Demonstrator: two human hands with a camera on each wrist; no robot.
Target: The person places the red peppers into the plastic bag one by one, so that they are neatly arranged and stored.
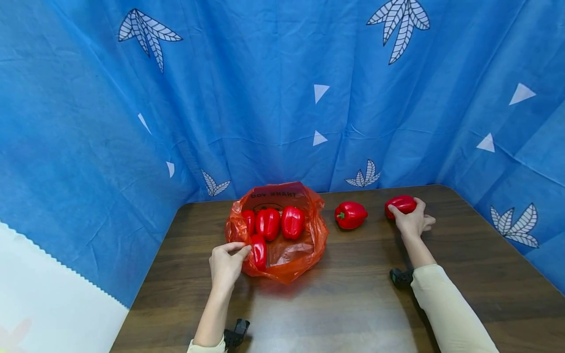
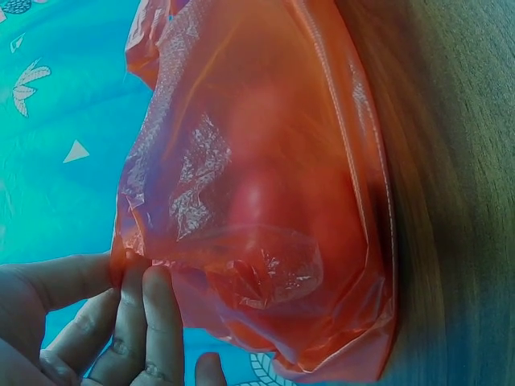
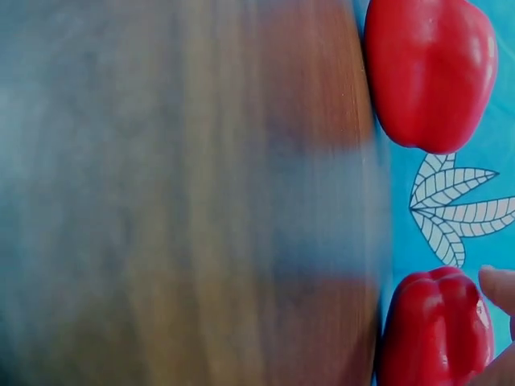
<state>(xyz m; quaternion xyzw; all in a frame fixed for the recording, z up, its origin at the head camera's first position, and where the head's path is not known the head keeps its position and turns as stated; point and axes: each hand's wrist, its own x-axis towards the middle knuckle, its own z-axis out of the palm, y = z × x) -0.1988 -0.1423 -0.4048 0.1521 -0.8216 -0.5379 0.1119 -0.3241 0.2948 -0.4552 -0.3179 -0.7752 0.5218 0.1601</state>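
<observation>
An orange-red plastic bag [image 1: 304, 267] stands on the table with its mouth spread wide. Several red bell peppers [image 1: 268, 224] lie inside it. My left hand [image 1: 226, 264] pinches the bag's left edge; in the left wrist view, thin bag film is gathered between the thumb and fingers [image 2: 129, 314]. Far to the right, my right hand [image 1: 411, 221] holds a red bell pepper [image 1: 400, 204] on the table, thumb on one side and fingers on the other. Only parts of that hand show in the right wrist view. Another red bell pepper [image 1: 351, 215] lies between the bag and my right hand.
The dark wooden table [image 1: 344, 294] carries everything. Along its back and sides hangs a blue curtain [image 1: 273, 98] with leaf prints and white triangles. A black wrist camera [image 1: 400, 278] sits by the right sleeve, another [image 1: 236, 333] by the left.
</observation>
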